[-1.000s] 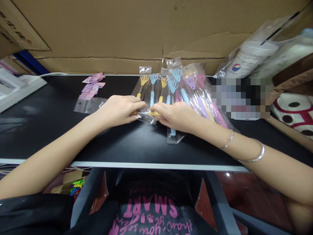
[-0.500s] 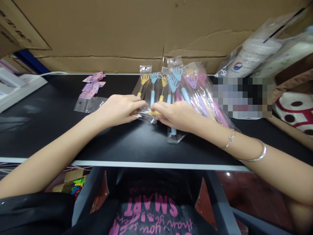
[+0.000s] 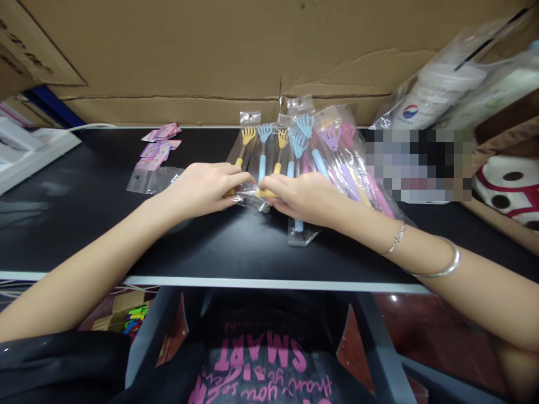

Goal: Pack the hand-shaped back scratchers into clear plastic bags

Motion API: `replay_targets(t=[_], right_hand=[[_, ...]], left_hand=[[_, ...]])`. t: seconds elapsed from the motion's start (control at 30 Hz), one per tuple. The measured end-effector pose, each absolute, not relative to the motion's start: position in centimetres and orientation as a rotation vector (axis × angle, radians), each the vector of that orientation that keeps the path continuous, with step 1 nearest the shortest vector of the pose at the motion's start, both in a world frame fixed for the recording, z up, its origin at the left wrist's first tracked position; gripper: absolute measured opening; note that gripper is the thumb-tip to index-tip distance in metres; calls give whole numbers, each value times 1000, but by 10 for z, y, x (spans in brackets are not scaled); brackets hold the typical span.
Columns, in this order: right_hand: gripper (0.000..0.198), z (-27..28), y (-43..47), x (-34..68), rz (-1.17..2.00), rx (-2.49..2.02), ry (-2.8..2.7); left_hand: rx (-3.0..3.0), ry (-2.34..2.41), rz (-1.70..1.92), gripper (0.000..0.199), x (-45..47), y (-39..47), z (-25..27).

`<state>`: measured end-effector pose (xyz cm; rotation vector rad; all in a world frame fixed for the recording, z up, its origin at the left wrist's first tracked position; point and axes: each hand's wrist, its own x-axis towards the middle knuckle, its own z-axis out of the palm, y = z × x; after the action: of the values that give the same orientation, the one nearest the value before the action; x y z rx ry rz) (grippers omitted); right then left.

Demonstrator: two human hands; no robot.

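A row of bagged back scratchers with claw heads in yellow, blue, purple and pink lies on the black desk (image 3: 189,247). My left hand (image 3: 206,188), fingers closed, pinches a clear plastic bag (image 3: 141,180) lying sideways, its flap out to the left. A bit of yellow shows at those fingertips. Just to the right, my right hand (image 3: 301,196) is closed on the end of a yellow handle (image 3: 266,193), apparently a back scratcher lying crosswise; its head is hidden. Behind the hands are a yellow back scratcher (image 3: 248,136), a blue one (image 3: 264,133) and a purple one (image 3: 332,138).
Small pink and purple cards (image 3: 155,150) are piled at the back left. A cardboard wall (image 3: 189,50) closes off the back. On the right stand a bagged drink cup (image 3: 433,98) and a brown bag (image 3: 509,140). A white device (image 3: 37,154) sits far left.
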<state>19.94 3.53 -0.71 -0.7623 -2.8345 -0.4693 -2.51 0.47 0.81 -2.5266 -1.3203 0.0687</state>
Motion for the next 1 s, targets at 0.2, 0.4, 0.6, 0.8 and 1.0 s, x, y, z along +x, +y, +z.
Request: replay_targets(t=[0.2, 0.4, 0.6, 0.8, 1.0], right_hand=[[31, -5, 34, 200, -453, -776, -2847], [30, -6, 35, 200, -442, -760, -2838], [30, -6, 35, 200, -434, -766, -2842], [29, -6, 35, 199, -436, -760, -2840], [27, -6, 35, 199, -427, -750, -2839]], left_hand=[[-2546, -1334, 65, 29, -25, 4, 8], [-2522, -1329, 79, 29, -25, 4, 8], [-2537, -1318, 73, 29, -26, 5, 8], [-2536, -1319, 73, 30, -26, 5, 7], [-2534, -1321, 74, 30, -26, 5, 7]])
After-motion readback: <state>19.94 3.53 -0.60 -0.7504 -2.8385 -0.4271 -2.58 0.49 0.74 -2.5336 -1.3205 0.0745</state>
